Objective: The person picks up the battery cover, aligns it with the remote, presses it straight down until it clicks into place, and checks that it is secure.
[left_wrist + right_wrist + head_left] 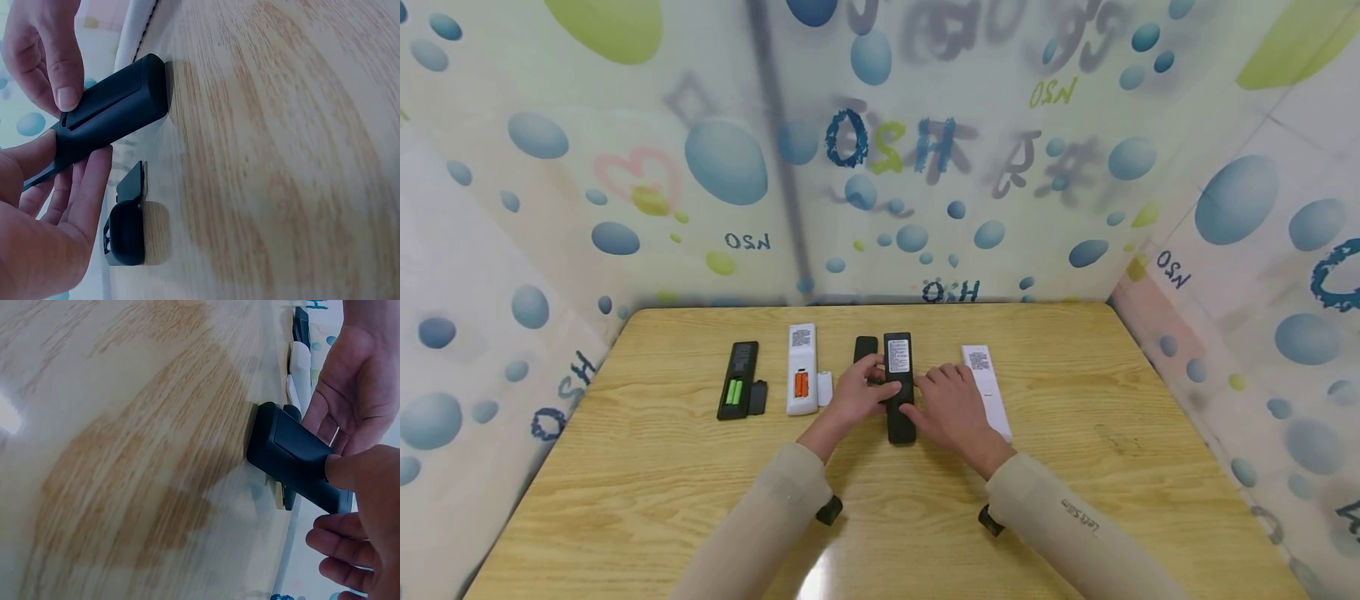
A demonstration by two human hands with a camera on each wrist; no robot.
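Two hands at work, head view: left hand (856, 393) grips black remote (901, 427) at mid-table (1075, 500), label (898, 354) up; right hand (957, 410) at its right edge, white remote (994, 400) just beside. Left wrist view: remote between left thumb and fingers. Right wrist view: right thumb bent onto panel (303, 444), fingers curled alongside.

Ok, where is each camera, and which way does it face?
Head: on the head, facing forward and down at table and wall; left hand, right hand and both sleeves show.
Left wrist: on that wrist, facing low across the table at the held remote; both hands show.
Right wrist: on that wrist, also facing the held remote; both hands show.
Both wrist views share the held remote.
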